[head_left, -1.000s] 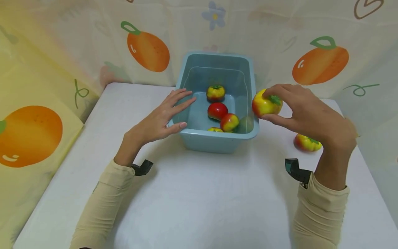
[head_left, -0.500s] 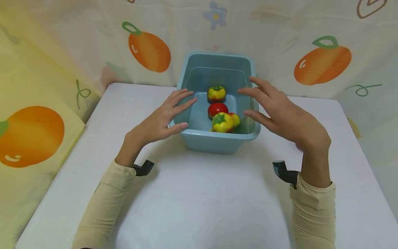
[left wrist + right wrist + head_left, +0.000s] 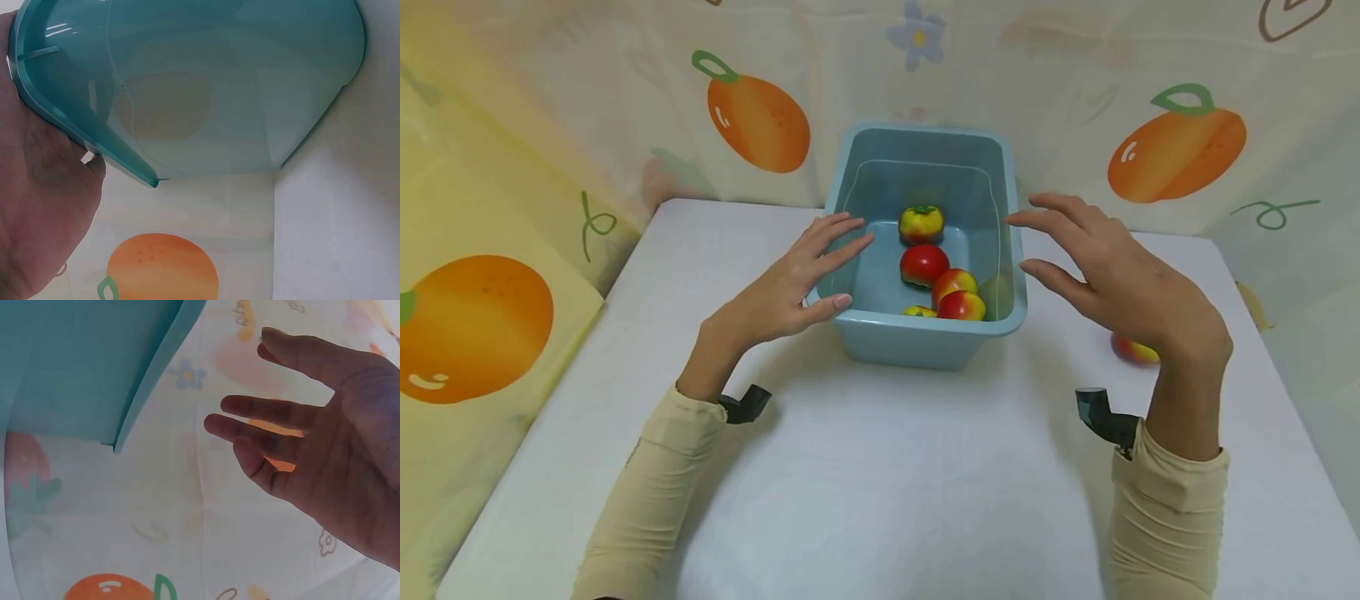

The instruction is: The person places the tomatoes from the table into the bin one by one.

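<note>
A light blue plastic bin (image 3: pixel 925 342) stands at the middle back of the table. Several toy fruits lie inside: a yellow one with a green top (image 3: pixel 921 223), a red one (image 3: pixel 924 265) and, near the front wall, a red-yellow one (image 3: pixel 961 306) against others partly hidden. My left hand (image 3: pixel 786 287) rests on the bin's left rim with fingers spread; the left wrist view shows the palm against that rim. My right hand (image 3: pixel 1120 275) holds nothing, fingers apart, beside the right rim. Partly hidden behind the right wrist, another red-yellow fruit (image 3: pixel 1133 350) lies on the table.
White cloth covers the table (image 3: pixel 910 475). A patterned curtain (image 3: pixel 1060 67) with printed oranges hangs right behind the bin, and yellowish cloth (image 3: pixel 482 192) runs along the left. Each sleeve has a black mount (image 3: pixel 1105 417) at the wrist.
My right hand carried a red-yellow fruit over the right rim, let it drop into the bin and drew back right. The fruit rolled against the front wall. My left hand stayed put.
</note>
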